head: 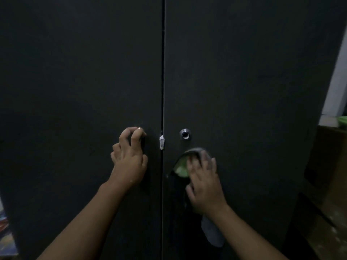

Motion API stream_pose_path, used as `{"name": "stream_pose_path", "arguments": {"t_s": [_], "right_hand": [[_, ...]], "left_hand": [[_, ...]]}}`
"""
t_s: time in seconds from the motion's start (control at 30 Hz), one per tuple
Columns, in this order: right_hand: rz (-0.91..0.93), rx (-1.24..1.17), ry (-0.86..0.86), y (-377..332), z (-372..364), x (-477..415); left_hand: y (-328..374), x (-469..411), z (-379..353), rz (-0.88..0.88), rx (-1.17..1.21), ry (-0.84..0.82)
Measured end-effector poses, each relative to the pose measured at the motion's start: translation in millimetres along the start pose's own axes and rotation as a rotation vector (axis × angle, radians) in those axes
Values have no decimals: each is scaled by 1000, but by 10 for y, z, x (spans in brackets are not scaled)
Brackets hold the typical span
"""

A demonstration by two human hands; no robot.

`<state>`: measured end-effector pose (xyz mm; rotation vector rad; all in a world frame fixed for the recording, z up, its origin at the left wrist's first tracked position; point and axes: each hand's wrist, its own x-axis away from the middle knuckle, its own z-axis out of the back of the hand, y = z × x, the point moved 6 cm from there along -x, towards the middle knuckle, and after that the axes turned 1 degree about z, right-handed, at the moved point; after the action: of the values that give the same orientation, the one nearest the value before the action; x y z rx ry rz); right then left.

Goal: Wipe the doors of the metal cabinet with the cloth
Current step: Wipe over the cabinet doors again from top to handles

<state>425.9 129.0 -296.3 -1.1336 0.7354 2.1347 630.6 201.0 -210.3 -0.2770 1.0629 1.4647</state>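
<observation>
Right hand (pixel 203 184), fingers spread flat, presses the cloth (pixel 213 235) on the right door (pixel 244 91); at nine o'clock, left hand (pixel 129 158) curls its fingers round a handle (pixel 143 145).

Cabinet doors (pixel 75 72) black, plain; cloth (pixel 182 170) green, perhaps grey tail; lock (pixel 185 135) silver.

Left hand (pixel 129 158) grips handle (pixel 143 145), right (pixel 204 186) presses cloth (pixel 213 235)

Your right hand (pixel 203 184) is smeared with blur and covers most of the cloth (pixel 181 170): only a green patch and a grey tail under the wrist show. The fingers (pixel 135 136) of your left hand (pixel 129 160) curl against the left door (pixel 75 81), but whatever sits under them is too dark to tell. It and the right door (pixel 244 72) run off the top and bottom edges.
</observation>
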Motion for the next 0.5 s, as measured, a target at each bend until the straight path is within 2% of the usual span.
{"name": "stream_pose_path", "arguments": {"t_s": [0.1, 0.17, 0.27, 0.43, 0.5], "right_hand": [[282, 168, -116, 65, -54, 236], [304, 243, -138, 257, 30, 269], [107, 216, -97, 598, 304, 129], [-451, -48, 123, 1175, 822, -476], [-522, -95, 168, 1167, 986, -846]], "left_hand": [[19, -5, 8, -7, -33, -10], [28, -12, 9, 8, -55, -39], [56, -6, 24, 17, -69, -51], [79, 29, -2, -36, 121, -23], [84, 14, -10, -79, 172, -4]]}}
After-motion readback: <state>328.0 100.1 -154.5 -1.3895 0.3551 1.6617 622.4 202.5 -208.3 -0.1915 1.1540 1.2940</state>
